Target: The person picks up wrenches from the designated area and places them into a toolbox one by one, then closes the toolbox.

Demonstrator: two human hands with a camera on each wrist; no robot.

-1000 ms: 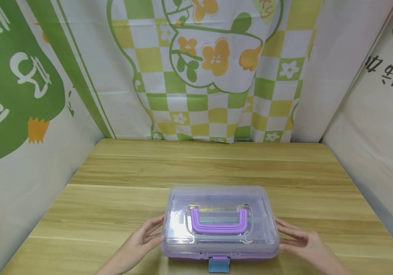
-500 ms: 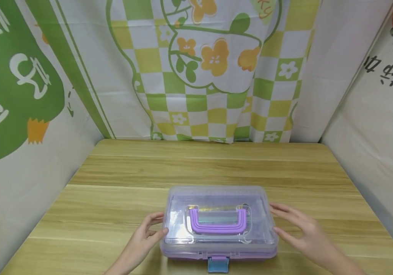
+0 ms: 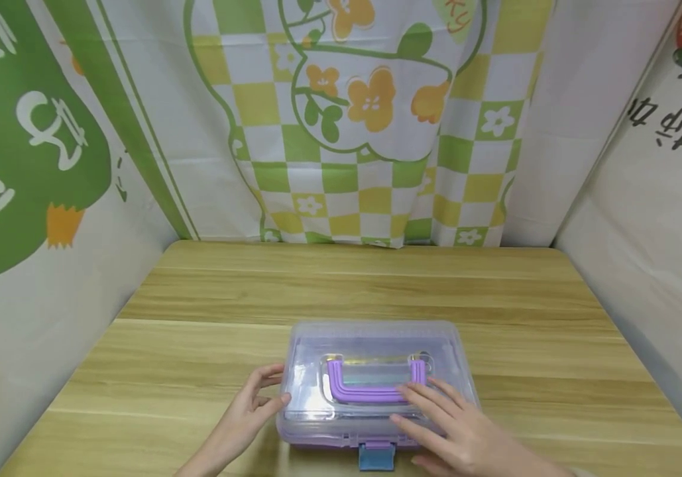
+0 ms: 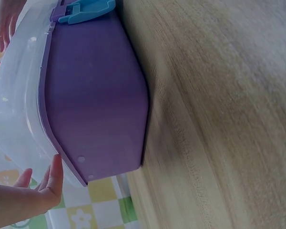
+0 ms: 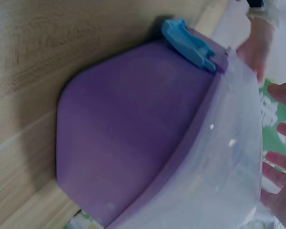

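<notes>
A purple storage box [image 4: 95, 90] with a clear lid [image 3: 311, 391] stands on the table near its front. On the lid lies a purple carrying handle [image 3: 370, 395]. The blue latch [image 3: 376, 457] at the front is swung outward, as the right wrist view also shows. My left hand [image 3: 242, 414] is at the box's left end, thumb and fingers relaxed at the lid's edge. My right hand [image 3: 456, 430] is over the right front of the lid, its fingers spread and their tips overlapping the handle in the head view.
The wooden table [image 3: 197, 344] extends behind and to both sides of the box. A patterned curtain [image 3: 370, 165] hangs at the back, and printed cloth walls [image 3: 645, 245] flank the table. Things inside the box show only faintly through the lid.
My right hand has left the box's right end, moving up and leftward over the lid to the handle. My left hand stays at the left end, its thumb slightly higher on the lid edge.
</notes>
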